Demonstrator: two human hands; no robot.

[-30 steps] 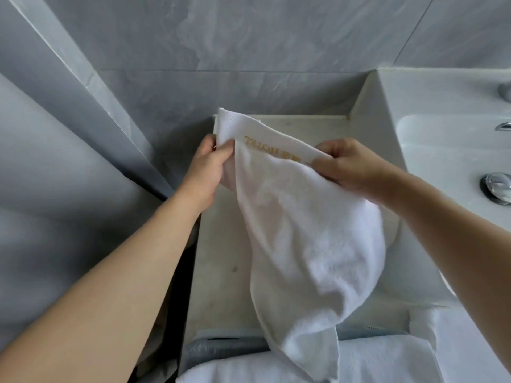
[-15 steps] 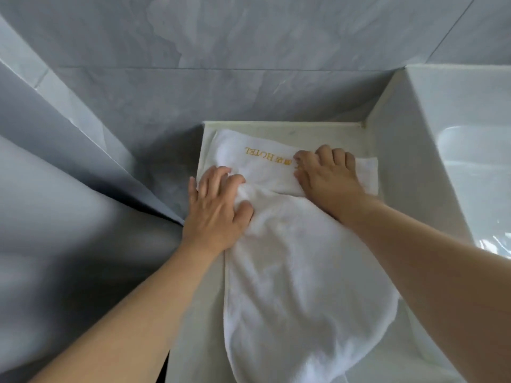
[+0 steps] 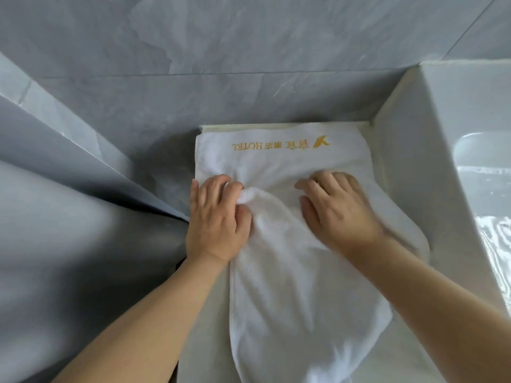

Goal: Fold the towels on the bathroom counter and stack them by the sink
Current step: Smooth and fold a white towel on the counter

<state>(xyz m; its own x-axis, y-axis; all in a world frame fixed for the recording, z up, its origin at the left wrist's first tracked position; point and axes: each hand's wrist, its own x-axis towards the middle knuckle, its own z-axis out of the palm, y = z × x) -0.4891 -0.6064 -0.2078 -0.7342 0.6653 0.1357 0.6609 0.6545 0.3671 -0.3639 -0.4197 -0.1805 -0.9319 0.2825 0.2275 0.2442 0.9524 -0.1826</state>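
Note:
A white hotel towel point(image 3: 282, 161) with gold lettering lies along the narrow counter point(image 3: 204, 322), its top edge against the back wall and its lower part bunched toward me. My left hand point(image 3: 218, 217) lies palm down on the towel's left side, fingers curled into a raised fold of cloth. My right hand point(image 3: 334, 211) rests palm down on the towel's right half, fingers slightly bent and spread. The towel's near end runs out of the bottom of the view.
The white sink basin point(image 3: 486, 189) rises along the counter's right side, water glinting inside. Grey marble wall point(image 3: 249, 64) closes the back, and a grey panel point(image 3: 83, 189) slants in on the left, leaving a dark gap beside the counter.
The towel went from being held up by its top corners to lying flat on the counter. Both hands have slid down from the lettered edge toward me, bunching cloth between them.

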